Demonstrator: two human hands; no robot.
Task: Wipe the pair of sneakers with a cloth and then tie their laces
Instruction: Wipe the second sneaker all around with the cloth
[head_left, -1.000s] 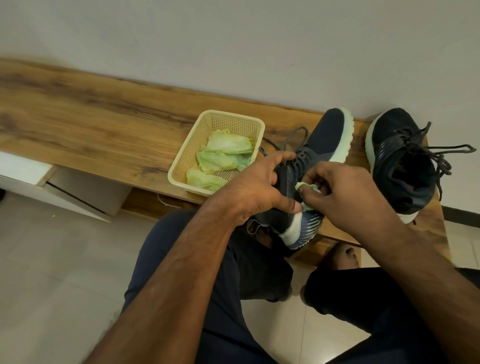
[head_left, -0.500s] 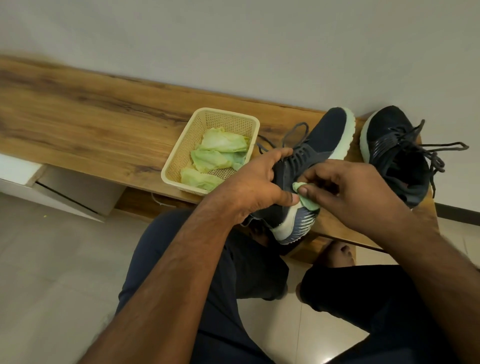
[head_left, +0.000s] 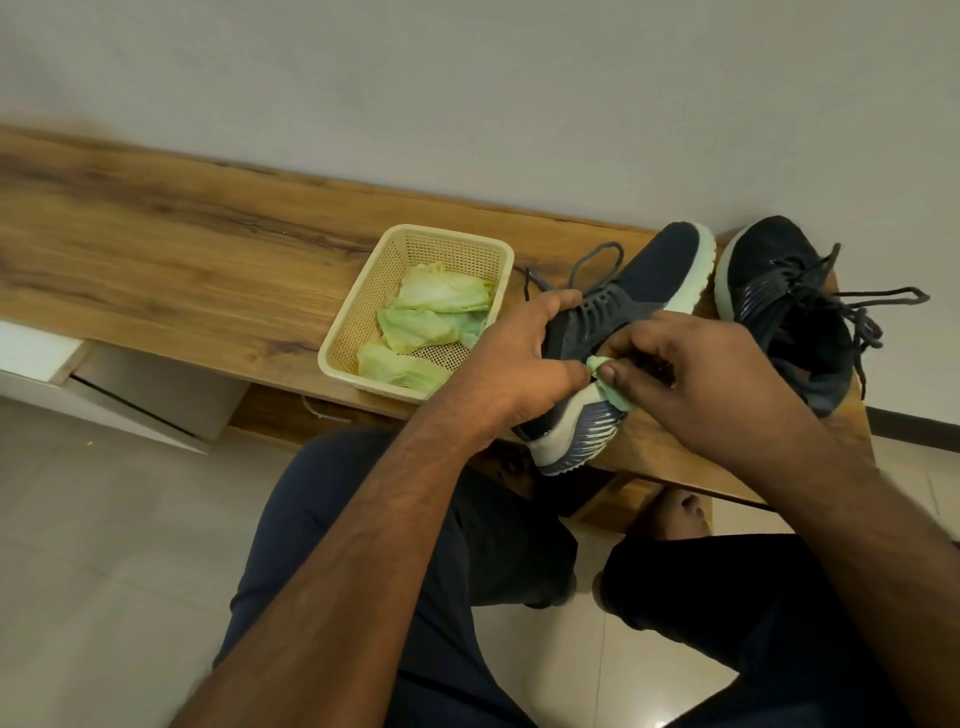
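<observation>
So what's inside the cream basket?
The basket holds several crumpled pale green cloths. Part of its mesh floor shows; whatever lies beneath the cloths is covered.

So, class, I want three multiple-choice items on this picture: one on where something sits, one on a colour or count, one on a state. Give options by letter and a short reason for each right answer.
1. Where is the basket?
A. on the floor
B. on the bench, to the left of the sneakers
C. on the person's lap

2. What colour is the cloth in the right hand?
A. red
B. black
C. pale green

3. What state are the laces of the far sneaker in?
A. loose, untied
B. tied in a neat bow
C. removed

Answers:
1 B: the basket stands on the bench beside the near sneaker, which the left hand holds.
2 C: a pale green wad shows at the fingertips.
3 A: the laces trail loose over the shoe and past it.
</observation>
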